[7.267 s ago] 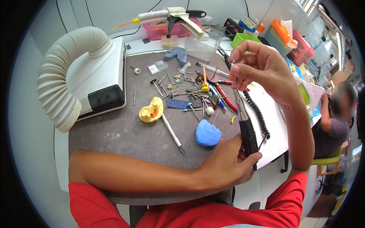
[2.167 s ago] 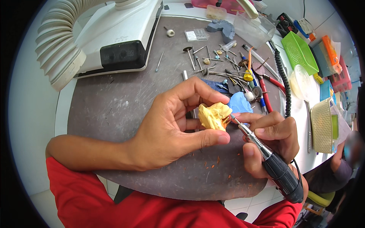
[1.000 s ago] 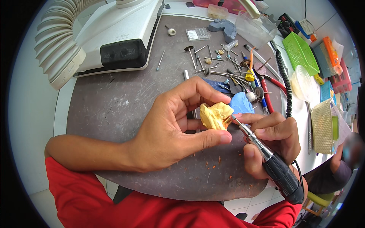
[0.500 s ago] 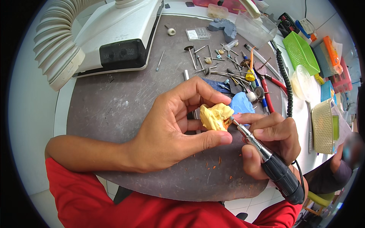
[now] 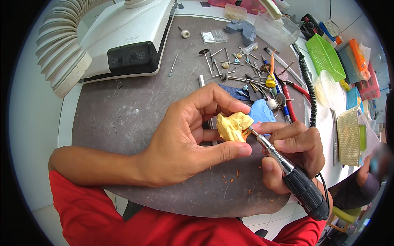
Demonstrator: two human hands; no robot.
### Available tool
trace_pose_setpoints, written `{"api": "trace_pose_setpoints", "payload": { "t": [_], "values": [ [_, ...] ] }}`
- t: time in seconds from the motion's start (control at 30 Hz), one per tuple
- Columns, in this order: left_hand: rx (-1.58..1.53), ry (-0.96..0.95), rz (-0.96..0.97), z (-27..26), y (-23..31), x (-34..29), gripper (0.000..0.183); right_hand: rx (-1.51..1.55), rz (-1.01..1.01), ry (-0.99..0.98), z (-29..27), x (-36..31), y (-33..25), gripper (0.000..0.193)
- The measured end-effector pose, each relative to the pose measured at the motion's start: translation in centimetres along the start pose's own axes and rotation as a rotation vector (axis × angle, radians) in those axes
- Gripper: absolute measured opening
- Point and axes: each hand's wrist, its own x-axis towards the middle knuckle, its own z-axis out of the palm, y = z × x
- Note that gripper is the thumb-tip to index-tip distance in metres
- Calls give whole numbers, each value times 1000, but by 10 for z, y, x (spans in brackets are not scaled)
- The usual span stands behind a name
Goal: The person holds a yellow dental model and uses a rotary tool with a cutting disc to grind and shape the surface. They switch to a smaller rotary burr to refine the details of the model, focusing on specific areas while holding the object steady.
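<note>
Between the thumb and fingers of my left hand sits a pale yellow dental model, lumpy, with an orange patch on its right side. My right hand grips a rotary handpiece, silver at the front and black at the back, like a pen. Its tip meets the model at the orange patch, where the exact contact is too small to make out. Just behind the model lies a light blue lump, partly hidden by my fingers. Small orange shavings are scattered on the grey mat below.
Several burs and polishing bits lie behind my hands, with red-handled pliers alongside. A grey dental cast sits farther back. At left stands a white machine with a ribbed hose. Baskets line the right; a person sits beyond.
The yellow model has shifted very slightly to the right in my left hand. The handpiece stays nearly in place, and some orange shavings lie a little differently.
</note>
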Motion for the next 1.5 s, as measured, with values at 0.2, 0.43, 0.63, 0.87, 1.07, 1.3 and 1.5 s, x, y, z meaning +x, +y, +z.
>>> {"api": "trace_pose_setpoints", "payload": {
  "t": [0.2, 0.43, 0.63, 0.87, 1.07, 1.3, 1.5],
  "values": [
    [7, 3, -3, 0, 1, 0, 47, -10, -5, -13, -1, 0, 0, 31],
    [-22, -2, -14, 1, 2, 0, 47, -11, -24, -31, -3, 1, 1, 32],
    [-71, -1, 39, -4, -6, 5, 45, -24, -56, -32, -8, -1, 2, 37],
    [-164, -14, -6, -4, -7, 4, 43, -49, -99, -17, -5, -1, 6, 37],
    [-195, -51, -15, -2, -5, 5, 42, -61, -137, 27, -2, -2, 10, 36],
    [-170, -80, -47, -3, -4, 4, 44, -30, -119, 42, -2, -2, 7, 32],
    [-194, -76, -67, -1, 1, 4, 43, -146, -65, -3, -12, 0, -4, 37]
  ]
}}
